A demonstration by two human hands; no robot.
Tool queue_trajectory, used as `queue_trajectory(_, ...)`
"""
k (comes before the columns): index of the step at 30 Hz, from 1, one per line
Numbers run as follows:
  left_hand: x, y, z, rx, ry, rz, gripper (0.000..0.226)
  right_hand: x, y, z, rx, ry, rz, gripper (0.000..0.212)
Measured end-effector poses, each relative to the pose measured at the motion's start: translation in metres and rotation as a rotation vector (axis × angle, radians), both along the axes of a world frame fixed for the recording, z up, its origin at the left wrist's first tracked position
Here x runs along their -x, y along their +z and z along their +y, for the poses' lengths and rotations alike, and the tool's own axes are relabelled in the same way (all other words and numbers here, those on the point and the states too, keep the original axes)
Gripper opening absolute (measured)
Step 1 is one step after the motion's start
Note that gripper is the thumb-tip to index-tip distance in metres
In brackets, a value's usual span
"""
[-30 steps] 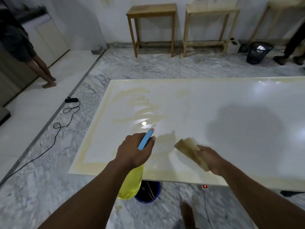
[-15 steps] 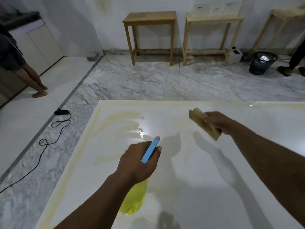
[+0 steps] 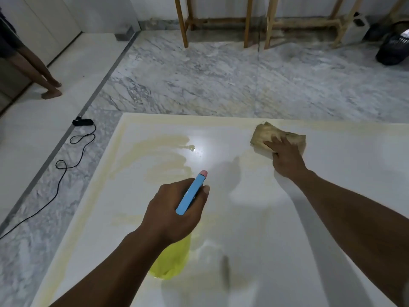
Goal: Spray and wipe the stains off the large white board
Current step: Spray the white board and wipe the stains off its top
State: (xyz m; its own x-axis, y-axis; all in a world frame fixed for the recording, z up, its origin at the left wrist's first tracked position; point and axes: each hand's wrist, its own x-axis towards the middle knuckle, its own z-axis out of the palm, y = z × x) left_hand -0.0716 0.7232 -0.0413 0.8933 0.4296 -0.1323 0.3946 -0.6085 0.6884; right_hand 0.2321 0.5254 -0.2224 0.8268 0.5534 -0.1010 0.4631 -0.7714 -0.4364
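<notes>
The large white board (image 3: 254,218) fills the lower part of the head view. Yellowish smears (image 3: 159,156) streak its far left part and its border. My left hand (image 3: 174,213) grips a spray bottle (image 3: 192,193) with a blue head, pink nozzle tip and yellow body, held above the board's middle with the nozzle pointing at the smears. My right hand (image 3: 285,158) presses flat on a tan cloth (image 3: 270,136) near the board's far edge. A wet patch (image 3: 192,148) glints beside the smears.
Marble floor surrounds the board. A black cable with a plug block (image 3: 81,122) lies on the floor to the left. A person's bare legs (image 3: 44,80) stand at far left. Wooden table legs (image 3: 247,23) and a black basket (image 3: 394,49) are at the back.
My right hand carried the cloth from the near edge to the board's far edge and laid it flat there. My view moved forward over the board. The left hand kept the bottle.
</notes>
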Motion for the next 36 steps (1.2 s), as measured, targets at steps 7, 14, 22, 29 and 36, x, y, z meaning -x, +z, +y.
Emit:
queue_trajectory(7,0.037,0.009,-0.002,-0.012,-0.009,0.001,0.044,0.109,-0.007,-0.03,-0.058,0.004,0.034,0.062)
queue_trajectory(14,0.134,0.031,-0.024,-0.036,-0.077,-0.03,0.045,0.305,-0.011,-0.067,-0.136,-0.021,0.013,0.063)
queue_trajectory(22,0.26,0.044,-0.033,-0.049,-0.066,-0.03,0.037,0.464,-0.002,-0.083,-0.1,-0.01,0.05,0.055)
queue_trajectory(29,0.266,0.063,-0.018,-0.077,-0.06,-0.055,0.046,0.401,0.105,-0.071,-0.568,-0.472,0.977,0.023)
queue_trajectory(36,0.201,0.05,0.014,-0.056,-0.006,-0.051,0.043,0.248,0.136,-0.041,-0.557,-0.33,1.139,0.056)
